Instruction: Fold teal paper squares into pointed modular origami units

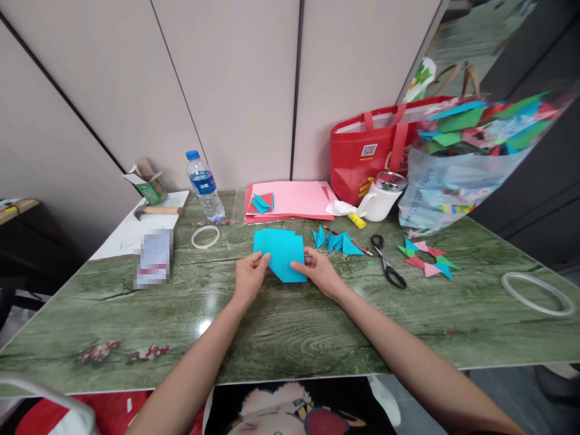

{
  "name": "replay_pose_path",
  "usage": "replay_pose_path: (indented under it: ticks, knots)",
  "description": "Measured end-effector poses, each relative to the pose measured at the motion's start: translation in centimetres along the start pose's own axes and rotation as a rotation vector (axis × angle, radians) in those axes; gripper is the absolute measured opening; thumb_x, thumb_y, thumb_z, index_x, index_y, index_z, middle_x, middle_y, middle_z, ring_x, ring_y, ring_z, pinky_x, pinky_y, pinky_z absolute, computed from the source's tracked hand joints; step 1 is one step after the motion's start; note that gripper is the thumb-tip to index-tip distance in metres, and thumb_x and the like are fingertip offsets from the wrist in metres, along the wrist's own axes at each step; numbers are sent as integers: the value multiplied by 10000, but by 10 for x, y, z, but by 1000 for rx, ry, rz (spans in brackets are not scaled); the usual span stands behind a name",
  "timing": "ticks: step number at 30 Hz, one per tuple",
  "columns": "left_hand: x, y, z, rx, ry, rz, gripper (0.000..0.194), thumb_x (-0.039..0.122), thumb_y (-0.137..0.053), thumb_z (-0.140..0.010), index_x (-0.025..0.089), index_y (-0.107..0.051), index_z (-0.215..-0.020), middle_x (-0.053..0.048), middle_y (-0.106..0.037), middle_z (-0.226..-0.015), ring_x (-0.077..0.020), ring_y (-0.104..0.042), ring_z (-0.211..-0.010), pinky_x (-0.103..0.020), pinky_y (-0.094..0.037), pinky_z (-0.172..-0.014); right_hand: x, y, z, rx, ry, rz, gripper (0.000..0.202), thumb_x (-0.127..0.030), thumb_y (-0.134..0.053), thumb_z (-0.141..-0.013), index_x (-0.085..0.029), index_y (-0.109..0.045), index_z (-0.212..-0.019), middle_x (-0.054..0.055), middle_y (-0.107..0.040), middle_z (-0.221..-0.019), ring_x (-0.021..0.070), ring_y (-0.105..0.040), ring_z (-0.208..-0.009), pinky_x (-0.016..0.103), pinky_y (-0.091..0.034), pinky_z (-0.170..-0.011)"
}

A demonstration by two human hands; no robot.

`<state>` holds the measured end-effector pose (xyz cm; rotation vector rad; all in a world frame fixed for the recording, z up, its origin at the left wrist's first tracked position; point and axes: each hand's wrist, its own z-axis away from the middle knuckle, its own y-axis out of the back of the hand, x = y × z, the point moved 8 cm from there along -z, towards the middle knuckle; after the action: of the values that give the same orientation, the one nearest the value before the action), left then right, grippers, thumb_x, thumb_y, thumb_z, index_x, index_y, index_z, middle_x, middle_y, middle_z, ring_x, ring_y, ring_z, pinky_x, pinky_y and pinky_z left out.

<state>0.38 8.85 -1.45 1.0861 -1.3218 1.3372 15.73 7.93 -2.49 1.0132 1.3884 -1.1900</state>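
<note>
Blue paper sheets [284, 246] are held above the table between both hands, with one lower left corner folded in. My left hand [252, 275] pinches the left edge of the paper, thumb on top. On the right edge, my right hand [321, 272] grips it with the thumb across the front and the fingers behind. Just behind and to the right lie folded blue paper pieces [336, 240]. Black-handled scissors [388, 261] rest farther right, beside a ring of joined coloured paper pieces [428, 258].
Pink and red paper [294, 199] lies at the back. A water bottle [205, 186], hammer [158, 210] and tape roll [205, 237] are on the left. A white mug [383, 199], yellow glue stick [357, 220], red bag [357, 157] and plastic bag of folded paper [453, 187] stand right.
</note>
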Motion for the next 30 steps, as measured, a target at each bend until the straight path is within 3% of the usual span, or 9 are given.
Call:
replay_pose_path:
  ticks: [3, 6, 8, 12, 15, 17, 20, 25, 30]
  knots:
    - [6, 3, -1, 30, -35, -28, 650, 336, -681, -607, 159, -477, -1199, 71, -530, -452, -126, -527, -475, -249, -478, -517, 1, 9, -1, 93, 23, -90, 405, -361, -693, -591, -226, -420, -858, -26, -636, -683, 155, -605, -595, 285, -488, -562]
    - [11, -5, 2, -26, -60, 4, 799, 336, -654, -654, 209, -247, -1331, 69, -524, -493, -118, -517, -472, -248, -480, -520, -1, 17, -1, 172, 109, -82, 413, -331, -704, -587, -236, -349, -774, -66, -584, -608, 117, -550, -503, 225, -438, -484]
    - [13, -12, 4, -86, -91, 16, 743, 318, -653, -664, 228, -284, -1303, 44, -550, -577, -114, -527, -526, -236, -473, -546, -2, 19, 0, 210, 156, -87, 421, -316, -705, -587, -236, -323, -747, -71, -578, -622, 102, -523, -481, 208, -414, -459]
    - [4, -25, 7, -231, -91, -54, 433, 280, -652, -672, 174, -548, -1079, 9, -566, -644, -89, -489, -546, -189, -408, -513, -5, 19, 1, 236, 215, -58, 350, -267, -698, -595, -218, -365, -690, -73, -528, -633, 75, -475, -473, 193, -398, -445]
    - [-3, -17, 2, -176, -58, -30, 294, 288, -647, -670, 133, -646, -920, 7, -553, -581, -76, -445, -496, -189, -364, -471, -5, 12, 2, 184, 187, -5, 172, -264, -650, -642, -201, -497, -691, -51, -504, -642, 88, -495, -519, 218, -445, -481]
    - [-4, -9, -1, -92, -47, 37, 297, 280, -665, -644, 135, -660, -903, -7, -592, -626, -86, -468, -520, -207, -381, -499, -4, 5, 2, 113, 143, -9, 102, -265, -591, -684, -206, -569, -765, -28, -541, -705, 113, -542, -581, 267, -494, -543]
    - [-1, -2, -4, -35, -32, 97, 311, 266, -675, -629, 134, -665, -911, -15, -617, -655, -89, -480, -537, -217, -395, -521, -5, -5, 3, -16, 138, 13, 185, -228, -518, -714, -223, -610, -875, -8, -573, -751, 136, -581, -643, 314, -517, -611]
    - [3, -11, -1, -129, 8, 144, 380, 222, -675, -624, 141, -640, -994, -51, -649, -802, -116, -546, -648, -236, -435, -601, -14, -10, 6, -100, 236, 236, 227, -193, -589, -663, -228, -658, -876, 24, -554, -880, 141, -566, -696, 275, -490, -599]
    - [3, -15, 1, -168, 26, 165, 411, 198, -673, -622, 147, -623, -1027, -75, -647, -900, -141, -574, -727, -252, -451, -645, -15, -6, 5, -80, 236, 342, 247, -221, -667, -620, -217, -669, -866, 14, -544, -782, 131, -535, -649, 248, -466, -565]
